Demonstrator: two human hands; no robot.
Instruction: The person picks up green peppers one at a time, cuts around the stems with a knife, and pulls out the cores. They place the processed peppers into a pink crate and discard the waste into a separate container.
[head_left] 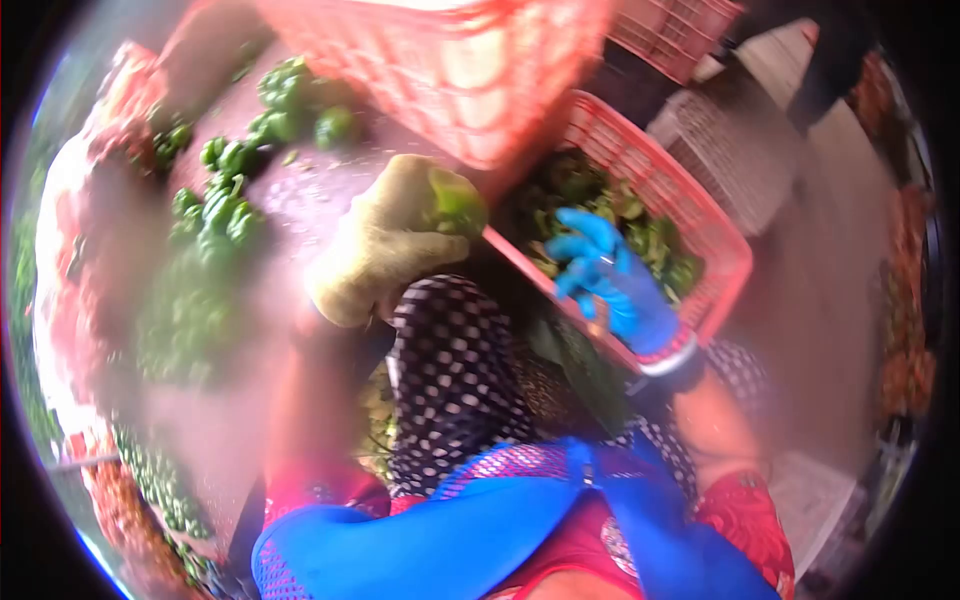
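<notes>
My left hand (395, 235), in a pale yellow knit glove, is closed around a green bell pepper (460, 204). The pepper shows at the glove's front, over the near corner of a red plastic crate (715, 225). My right hand (620, 285), in a blue rubber glove, hangs over that crate with its fingers apart and partly bent. Below it in the crate lie green and brownish leafy scraps (640, 215). Left of my left hand, several green bell peppers (225, 215) are scattered on a pinkish surface (300, 200).
A tall red crate (470, 70) stands just beyond my hands, and another red crate (675, 35) is farther back. A greyish perforated crate (725, 150) sits to the right. Blurred green produce (190, 330) lies at left. My knee in dotted cloth (450, 370) rises between my arms.
</notes>
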